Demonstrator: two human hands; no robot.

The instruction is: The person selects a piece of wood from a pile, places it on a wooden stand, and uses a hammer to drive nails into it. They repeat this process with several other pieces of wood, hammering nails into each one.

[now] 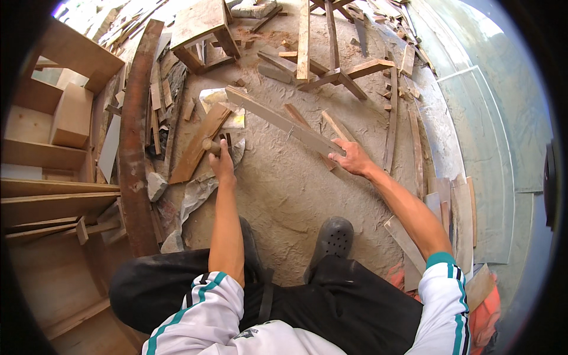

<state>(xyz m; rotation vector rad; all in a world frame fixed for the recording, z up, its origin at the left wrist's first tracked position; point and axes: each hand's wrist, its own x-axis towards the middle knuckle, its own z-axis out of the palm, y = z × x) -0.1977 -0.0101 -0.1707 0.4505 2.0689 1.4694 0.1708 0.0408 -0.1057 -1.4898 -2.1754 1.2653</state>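
My left hand (pixel 222 164) is closed round a wooden-handled tool (pixel 211 145); its round butt shows, with small dark parts above my fingers, but its kind is hard to make out. My right hand (pixel 354 158) grips the near end of a long narrow board (pixel 278 123), which slants up and away to the left. Bent nails (pixel 290 131) stick out near the board's middle. Beneath and beside my left hand lies a brown plank (pixel 200 145), its far end on a piece of printed paper (pixel 236 118).
Wooden cabinets (pixel 59 195) and a long rusty beam (pixel 135 136) line the left. A stool-like wooden frame (pixel 201 29) and an upturned leg frame (pixel 340 77) stand ahead. Glass sheets (pixel 479 148) lean at right. Scrap wood, stones (pixel 156 186) and a torn grey sheet (pixel 198 192) litter the floor.
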